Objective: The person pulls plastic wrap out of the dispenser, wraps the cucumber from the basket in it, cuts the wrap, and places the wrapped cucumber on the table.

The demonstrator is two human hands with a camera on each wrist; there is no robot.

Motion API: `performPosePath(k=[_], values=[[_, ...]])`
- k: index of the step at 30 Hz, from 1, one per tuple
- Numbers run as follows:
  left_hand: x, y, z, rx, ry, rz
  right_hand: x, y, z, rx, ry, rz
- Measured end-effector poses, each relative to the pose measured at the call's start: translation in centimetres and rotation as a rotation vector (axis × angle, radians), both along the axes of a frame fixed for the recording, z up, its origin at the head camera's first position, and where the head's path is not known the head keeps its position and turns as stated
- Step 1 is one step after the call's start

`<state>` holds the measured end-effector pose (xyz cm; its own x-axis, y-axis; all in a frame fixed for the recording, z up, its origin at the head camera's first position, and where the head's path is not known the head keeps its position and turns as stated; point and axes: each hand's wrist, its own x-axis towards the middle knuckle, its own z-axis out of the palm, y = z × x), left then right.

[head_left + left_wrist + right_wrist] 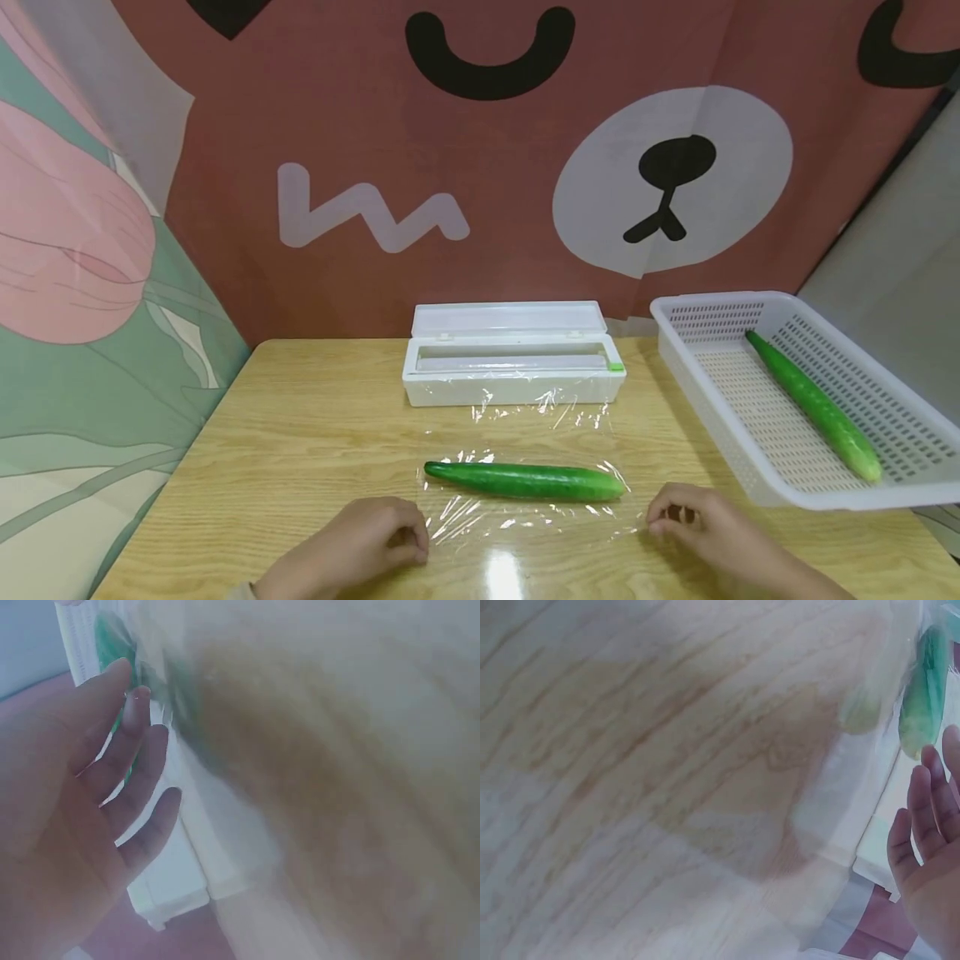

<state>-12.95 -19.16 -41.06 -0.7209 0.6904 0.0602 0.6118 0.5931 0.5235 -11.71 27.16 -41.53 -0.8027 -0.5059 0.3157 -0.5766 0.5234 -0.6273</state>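
A green cucumber [525, 482] lies crosswise on a sheet of clear cling film [457, 523] spread over the table. The film runs back to a roll [510, 363] inside a white dispenser box [517, 392], whose lid stands raised. At the film's near left corner, my left hand [367, 537] pinches the edge between thumb and fingers. My right hand [705, 523] pinches the near right corner, just beyond the cucumber's paler end. In the left wrist view the film stretches away from the fingertips [139, 693].
To the right, a white perforated basket [701, 421] holds a second cucumber [817, 408]. The wooden table [315, 433] ends at a hanging cloth [360, 292] with a bear face, right behind the box. A floral cloth [75, 400] hangs on the left.
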Motion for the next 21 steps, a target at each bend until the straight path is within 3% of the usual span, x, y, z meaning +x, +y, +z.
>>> performPosePath(k=[3,8,21], values=[[-0.3,-0.1,0.4,0.02,-0.027,0.035,-0.2,-0.1,0.2,0.014,0.054,-0.066],[-0.7,-0.1,1.0,0.06,0.0,0.07,-0.6,-0.3,0.2,-0.012,0.152,-0.131],[-2.6,0.2,1.8,0.06,0.057,0.256,-1.7,-1.5,0.9,0.009,0.147,-0.295]])
